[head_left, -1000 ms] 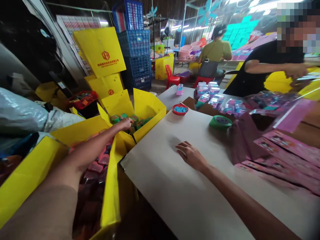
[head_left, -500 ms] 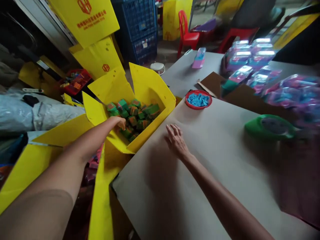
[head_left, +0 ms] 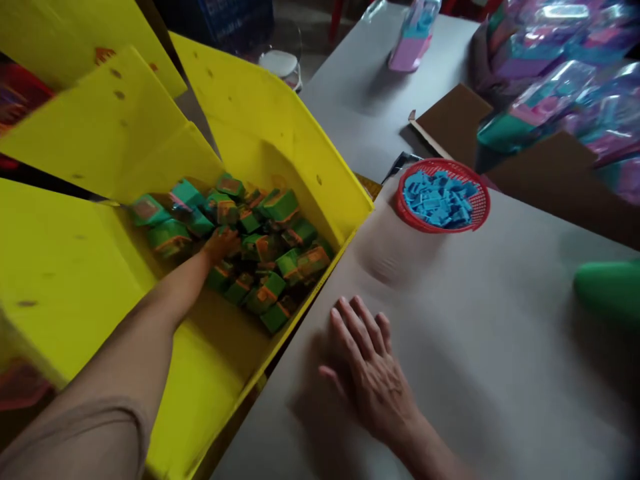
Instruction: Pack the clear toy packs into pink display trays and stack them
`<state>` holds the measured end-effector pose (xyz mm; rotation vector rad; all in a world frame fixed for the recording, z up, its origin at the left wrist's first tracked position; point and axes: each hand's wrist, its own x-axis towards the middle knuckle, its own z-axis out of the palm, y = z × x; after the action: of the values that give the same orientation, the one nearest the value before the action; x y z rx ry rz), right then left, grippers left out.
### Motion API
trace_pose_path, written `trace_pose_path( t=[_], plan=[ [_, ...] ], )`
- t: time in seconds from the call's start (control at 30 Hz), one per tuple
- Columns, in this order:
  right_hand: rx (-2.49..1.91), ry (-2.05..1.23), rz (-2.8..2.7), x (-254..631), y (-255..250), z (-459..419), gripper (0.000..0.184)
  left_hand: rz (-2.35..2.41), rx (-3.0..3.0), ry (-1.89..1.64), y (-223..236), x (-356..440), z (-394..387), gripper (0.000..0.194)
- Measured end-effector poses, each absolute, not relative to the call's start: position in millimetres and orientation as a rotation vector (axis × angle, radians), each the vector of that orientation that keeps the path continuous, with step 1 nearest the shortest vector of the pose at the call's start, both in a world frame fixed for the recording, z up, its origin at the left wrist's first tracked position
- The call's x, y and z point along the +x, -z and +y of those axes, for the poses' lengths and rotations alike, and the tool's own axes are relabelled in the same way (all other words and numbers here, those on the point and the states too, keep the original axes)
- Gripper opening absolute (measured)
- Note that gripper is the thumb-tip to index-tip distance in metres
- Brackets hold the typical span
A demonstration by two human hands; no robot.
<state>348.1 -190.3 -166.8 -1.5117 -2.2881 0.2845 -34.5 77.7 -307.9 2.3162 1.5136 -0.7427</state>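
Inside a yellow box (head_left: 280, 113) lies a heap of green and orange block-like plastic pieces (head_left: 283, 207). My left hand (head_left: 223, 245) reaches down among these pieces, at the near left of the heap. Its fingers are dim and partly hidden, so whether they grip a piece does not show. My right hand (head_left: 373, 370) rests palm down at the edge of the grey-white table (head_left: 500, 373). Its fingers are stretched out and its thumb stands apart, with nothing in it.
A red basket (head_left: 483, 207) of small light-blue parts stands on the table. Beyond it are a brown cardboard box (head_left: 455, 123), several clear-topped pink and blue packs (head_left: 555, 100) and one upright pack (head_left: 413, 40). A green object (head_left: 607, 290) lies at right; a white stool (head_left: 280, 63) stands behind.
My left hand has gone deeper into the yellow box, down onto the pieces. The view has moved closer to the box and basket. My right hand stays open, now lower in view.
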Motion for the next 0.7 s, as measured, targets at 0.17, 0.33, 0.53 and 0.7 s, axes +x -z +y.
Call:
trace_pose_path(
  t=[0.17, 0.33, 0.53, 0.7],
  plan=[
    [-1.486, -0.31, -2.363, 353, 164, -189, 0.079, 1.622, 2.193, 0.8, 356, -38, 98, 0.048],
    [-1.482, -0.303, -2.37, 354, 163, -187, 0.08, 1.686, 2.081, 0.813, 361, -32, 104, 0.037],
    [-1.505, -0.439, -2.323, 359, 167, -192, 0.084, 1.78, 2.013, 0.787, 263, -24, 131, 0.06],
    [-1.439, -0.462, -2.004, 345, 140, -172, 0.084, 1.56, 2.101, 0.25, 98, -9, 68, 0.077]
  ],
)
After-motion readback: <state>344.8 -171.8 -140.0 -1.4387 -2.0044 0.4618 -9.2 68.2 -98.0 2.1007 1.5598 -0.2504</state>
